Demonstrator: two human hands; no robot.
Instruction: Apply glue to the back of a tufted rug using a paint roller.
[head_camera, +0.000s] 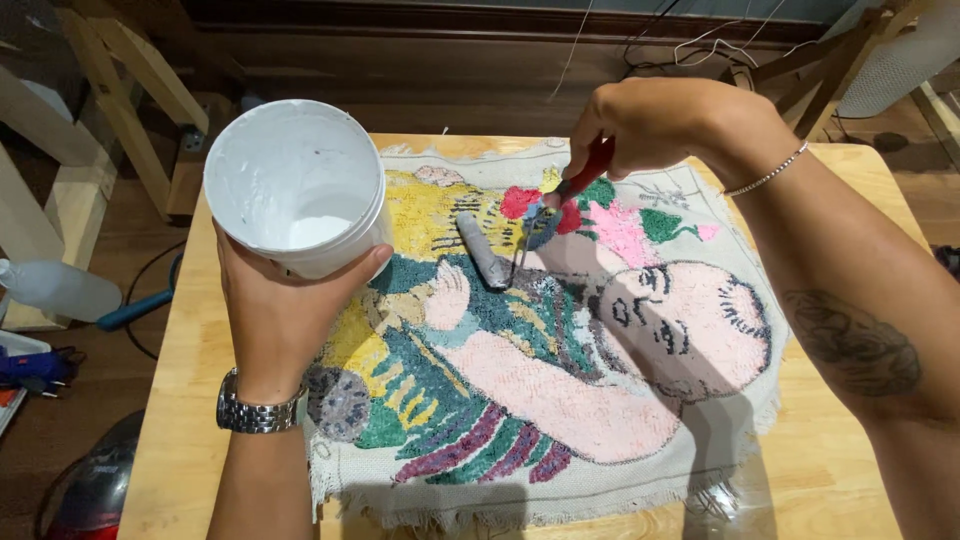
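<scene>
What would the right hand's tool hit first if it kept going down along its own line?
Probably the tufted picture cloth itself: the red-handled tool in the right hand slants down to it beside the grey smear. Whether it touches is unclear.

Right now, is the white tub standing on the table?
No, the left hand holds the white tub up above the tufted rug, tilted so its inside shows.

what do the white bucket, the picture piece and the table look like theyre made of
Round white bucket in the left hand: smooth plastic, going by its thin rim, smeared with white paste. Colourful tufted picture rug: looped yarn on woven cloth, with frayed edges. Pale square table: wood with visible grain, seemingly lightly varnished.
</scene>
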